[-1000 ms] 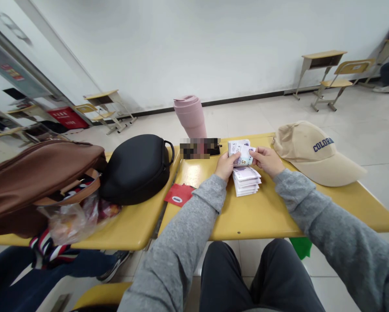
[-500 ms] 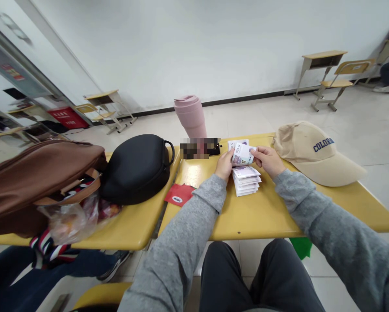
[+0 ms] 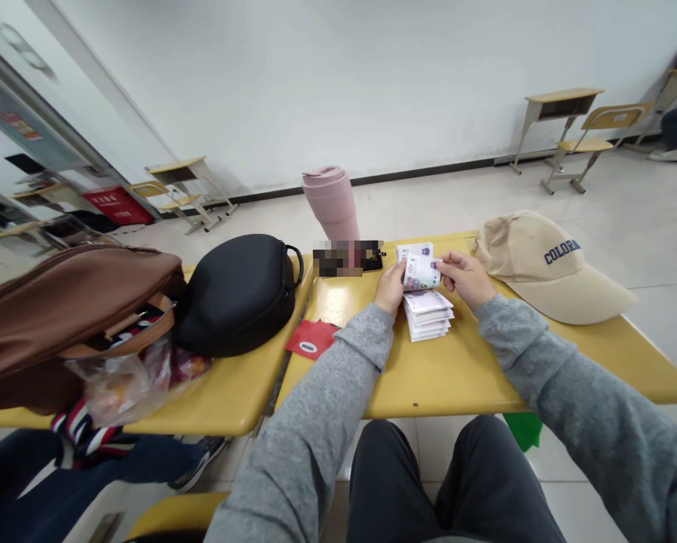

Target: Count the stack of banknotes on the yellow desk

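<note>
Between my two hands is a small bundle of banknotes (image 3: 421, 270), held above the yellow desk (image 3: 451, 381). My left hand (image 3: 391, 286) is closed on its left side, thumb over the face of the notes. At the right edge my right hand (image 3: 464, 277) pinches a note between thumb and fingers. Just below, nearer to me, lies a pile of folded banknotes (image 3: 429, 317), stacked in fanned layers. To the left on the desk is a red pouch (image 3: 311, 339) with a white oval label, partly behind my left sleeve.
A pink tumbler (image 3: 332, 204) stands at the desk's far edge beside a dark, blurred-out object (image 3: 375, 256). A beige cap (image 3: 547, 264) rests on the right. On the adjoining desk are a black case (image 3: 240, 294), a brown bag (image 3: 72, 309) and a plastic bag (image 3: 121, 388). Someone's leg (image 3: 146, 460) shows below.
The top note between my hands has bent down towards me and lies flatter across the bundle. My right hand has shifted only slightly; the folded pile has not moved.
</note>
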`<action>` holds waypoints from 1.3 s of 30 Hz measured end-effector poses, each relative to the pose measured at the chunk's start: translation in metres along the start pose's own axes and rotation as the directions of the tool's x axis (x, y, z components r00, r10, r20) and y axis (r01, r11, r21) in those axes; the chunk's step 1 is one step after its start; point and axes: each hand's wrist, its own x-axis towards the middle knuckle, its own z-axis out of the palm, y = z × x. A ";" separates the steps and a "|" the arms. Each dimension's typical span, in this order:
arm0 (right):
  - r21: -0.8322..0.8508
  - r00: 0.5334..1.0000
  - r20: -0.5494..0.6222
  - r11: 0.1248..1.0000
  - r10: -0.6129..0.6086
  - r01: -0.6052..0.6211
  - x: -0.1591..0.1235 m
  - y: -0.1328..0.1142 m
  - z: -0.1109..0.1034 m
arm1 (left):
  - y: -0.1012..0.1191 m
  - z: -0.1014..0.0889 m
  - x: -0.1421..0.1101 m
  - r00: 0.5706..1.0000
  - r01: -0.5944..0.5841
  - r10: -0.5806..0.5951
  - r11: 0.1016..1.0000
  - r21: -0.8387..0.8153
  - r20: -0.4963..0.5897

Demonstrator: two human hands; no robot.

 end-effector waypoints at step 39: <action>-0.154 0.991 -0.078 0.981 0.104 -0.115 -0.001 0.000 -0.002 | 0.003 0.003 -0.008 0.999 0.020 -0.020 1.000 0.017 0.036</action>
